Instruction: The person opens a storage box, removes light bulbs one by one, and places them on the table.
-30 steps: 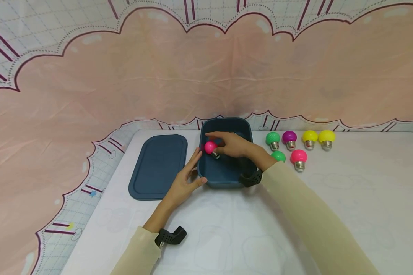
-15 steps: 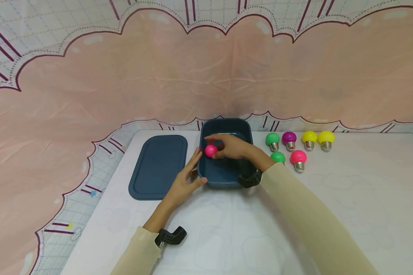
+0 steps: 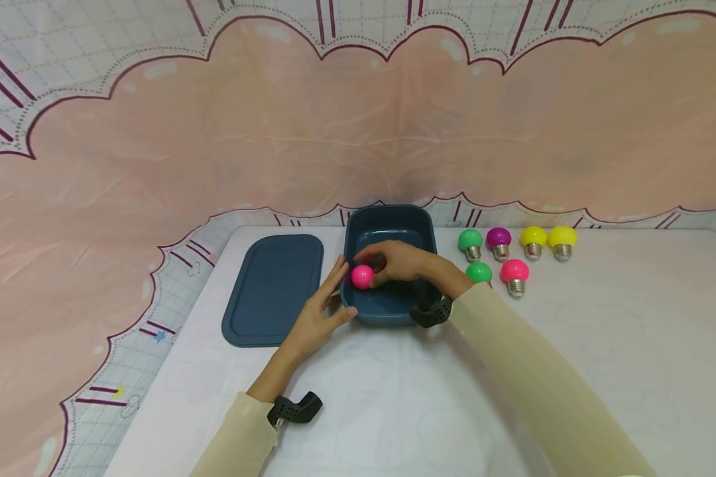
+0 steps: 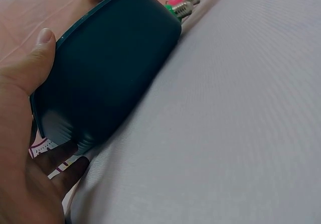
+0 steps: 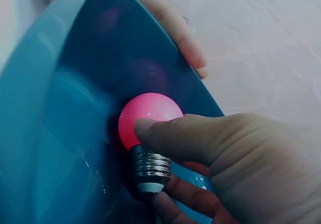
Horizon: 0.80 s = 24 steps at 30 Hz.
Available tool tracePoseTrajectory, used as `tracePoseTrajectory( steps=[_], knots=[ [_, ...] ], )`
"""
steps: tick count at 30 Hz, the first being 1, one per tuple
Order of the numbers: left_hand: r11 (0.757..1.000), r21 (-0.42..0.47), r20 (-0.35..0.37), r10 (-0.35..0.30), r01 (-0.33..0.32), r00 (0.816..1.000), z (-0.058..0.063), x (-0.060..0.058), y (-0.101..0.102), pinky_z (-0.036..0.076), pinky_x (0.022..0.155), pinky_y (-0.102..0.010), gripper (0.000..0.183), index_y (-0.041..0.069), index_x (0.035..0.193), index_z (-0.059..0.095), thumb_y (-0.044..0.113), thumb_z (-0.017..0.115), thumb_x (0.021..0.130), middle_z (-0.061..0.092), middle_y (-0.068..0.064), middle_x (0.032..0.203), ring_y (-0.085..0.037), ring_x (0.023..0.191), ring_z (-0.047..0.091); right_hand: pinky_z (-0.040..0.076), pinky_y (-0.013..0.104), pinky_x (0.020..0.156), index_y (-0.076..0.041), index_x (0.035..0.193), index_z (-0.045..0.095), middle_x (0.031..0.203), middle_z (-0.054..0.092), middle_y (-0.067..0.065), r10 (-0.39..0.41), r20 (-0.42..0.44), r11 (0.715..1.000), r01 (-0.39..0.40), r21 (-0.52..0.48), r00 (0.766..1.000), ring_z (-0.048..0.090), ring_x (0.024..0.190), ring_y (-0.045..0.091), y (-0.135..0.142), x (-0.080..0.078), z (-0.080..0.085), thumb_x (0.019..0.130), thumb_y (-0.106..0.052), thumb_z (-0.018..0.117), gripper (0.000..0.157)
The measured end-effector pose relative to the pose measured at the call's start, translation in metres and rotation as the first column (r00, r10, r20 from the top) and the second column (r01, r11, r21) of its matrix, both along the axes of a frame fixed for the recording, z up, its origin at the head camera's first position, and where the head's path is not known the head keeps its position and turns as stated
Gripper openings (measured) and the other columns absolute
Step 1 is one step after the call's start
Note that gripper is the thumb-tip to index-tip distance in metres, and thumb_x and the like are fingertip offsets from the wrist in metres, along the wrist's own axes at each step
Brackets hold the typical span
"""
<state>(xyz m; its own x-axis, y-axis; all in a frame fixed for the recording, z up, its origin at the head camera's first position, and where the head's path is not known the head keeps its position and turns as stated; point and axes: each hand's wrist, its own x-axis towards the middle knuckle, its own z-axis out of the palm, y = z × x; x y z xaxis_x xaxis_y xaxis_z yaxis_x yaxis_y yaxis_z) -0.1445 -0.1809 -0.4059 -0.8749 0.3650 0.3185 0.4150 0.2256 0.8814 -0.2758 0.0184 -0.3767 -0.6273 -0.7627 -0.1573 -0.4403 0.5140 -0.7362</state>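
Inside the dark blue plastic box (image 3: 394, 317), my right hand (image 3: 396, 260) pinches a pink light bulb (image 3: 362, 277) near the left wall. In the right wrist view the thumb lies across the bulb's pink globe (image 5: 150, 114), and its metal screw base points down beside the fingers. My left hand (image 3: 319, 321) rests against the outside of the box at its near left corner, fingers straight along the left side and thumb at the front. The left wrist view has the box's outer wall (image 4: 110, 68) between that thumb and the lower fingers.
A flat blue lid (image 3: 273, 290) lies left of the box. Right of it lie several bulbs: green (image 3: 470, 241), purple (image 3: 498, 240), yellow (image 3: 534, 238) and another pink bulb (image 3: 515, 271). A second green bulb (image 3: 478, 272) is partly hidden by my right arm. White cloth covers the table (image 3: 394, 411).
My right hand has moved the pink bulb slightly toward me inside the box. The bulb has turned, so its metal base no longer shows in the head view. My left hand stays put.
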Motion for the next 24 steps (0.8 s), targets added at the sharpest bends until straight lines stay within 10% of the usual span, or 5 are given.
tracePoseTrajectory(
  steps=[24],
  knots=[
    [1.000,-0.013,-0.011,0.009,-0.010,1.000,0.000,-0.001,-0.001,0.030,0.105,-0.056,0.072,0.000,0.151,0.022,0.005,0.063,0.092,0.007,-0.015,0.159,-0.044,0.134,0.031,0.049,0.035,0.090,-0.016,0.130,0.059,0.121,0.061,0.006,-0.037,-0.088,0.999,0.034,-0.031,0.995,0.060,0.105,0.021,0.006,0.003,0.009,0.086,-0.017,0.074,0.047]
  ],
)
